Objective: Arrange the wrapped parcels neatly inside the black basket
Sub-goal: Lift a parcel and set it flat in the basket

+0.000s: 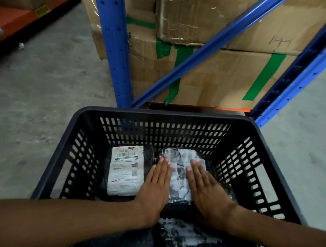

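Note:
A black slotted basket (170, 115) stands on the floor in front of me. Two wrapped parcels lie side by side on its bottom. The left parcel (126, 170) is black with a white shipping label facing up. The right parcel (180, 174) is wrapped in shiny film over a blurred label. My left hand (155, 187) lies flat on the right parcel's left edge, fingers straight. My right hand (206, 191) presses flat on its right side. Neither hand grips anything. A third wrapped parcel (185, 237) shows at the near edge, below my wrists.
A blue steel rack upright (113, 44) and a diagonal brace (206, 49) rise just behind the basket. Taped cardboard boxes (218, 75) fill the rack. Grey concrete floor (35, 106) spreads to the left and right. An orange shelf beam (18, 17) runs at the far left.

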The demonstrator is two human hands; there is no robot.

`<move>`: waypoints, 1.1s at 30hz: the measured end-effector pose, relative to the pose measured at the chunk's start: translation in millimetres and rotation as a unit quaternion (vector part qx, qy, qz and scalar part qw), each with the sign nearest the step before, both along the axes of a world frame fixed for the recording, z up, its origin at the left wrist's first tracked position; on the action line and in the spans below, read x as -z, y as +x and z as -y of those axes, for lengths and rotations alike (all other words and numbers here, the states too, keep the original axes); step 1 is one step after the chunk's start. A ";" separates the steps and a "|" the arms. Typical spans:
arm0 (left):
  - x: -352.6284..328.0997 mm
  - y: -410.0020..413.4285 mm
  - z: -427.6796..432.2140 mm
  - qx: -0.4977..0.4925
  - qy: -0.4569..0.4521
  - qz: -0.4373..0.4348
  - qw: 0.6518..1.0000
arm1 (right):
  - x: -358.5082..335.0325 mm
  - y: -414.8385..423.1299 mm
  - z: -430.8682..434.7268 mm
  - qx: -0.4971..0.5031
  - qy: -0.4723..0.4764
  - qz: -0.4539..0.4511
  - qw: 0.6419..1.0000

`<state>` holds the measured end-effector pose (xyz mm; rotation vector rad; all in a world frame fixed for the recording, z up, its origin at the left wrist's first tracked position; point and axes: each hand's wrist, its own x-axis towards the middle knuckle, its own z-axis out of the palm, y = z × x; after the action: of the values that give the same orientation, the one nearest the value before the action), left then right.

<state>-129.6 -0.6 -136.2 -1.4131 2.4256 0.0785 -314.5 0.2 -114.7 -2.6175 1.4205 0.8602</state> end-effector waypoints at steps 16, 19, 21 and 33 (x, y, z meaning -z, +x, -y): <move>-129.0 39.0 79.7 -0.280 0.205 -0.617 0.706 | -120.0 -28.2 57.4 0.456 0.053 0.641 0.615; -121.0 37.7 54.9 -0.384 0.301 -0.615 0.619 | -112.5 -4.0 50.4 0.569 0.257 0.651 0.431; -108.7 42.7 32.7 -0.427 0.318 -0.577 0.619 | -94.9 14.8 38.8 0.565 0.297 0.619 0.458; -72.0 111.8 41.8 -0.537 0.178 -0.558 0.607 | -13.0 121.2 74.6 0.495 0.265 0.540 0.627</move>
<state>-17.9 -42.3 -64.2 -2.8089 1.3328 2.1021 -193.3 -74.4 -101.7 -1.0268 1.4251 -0.3929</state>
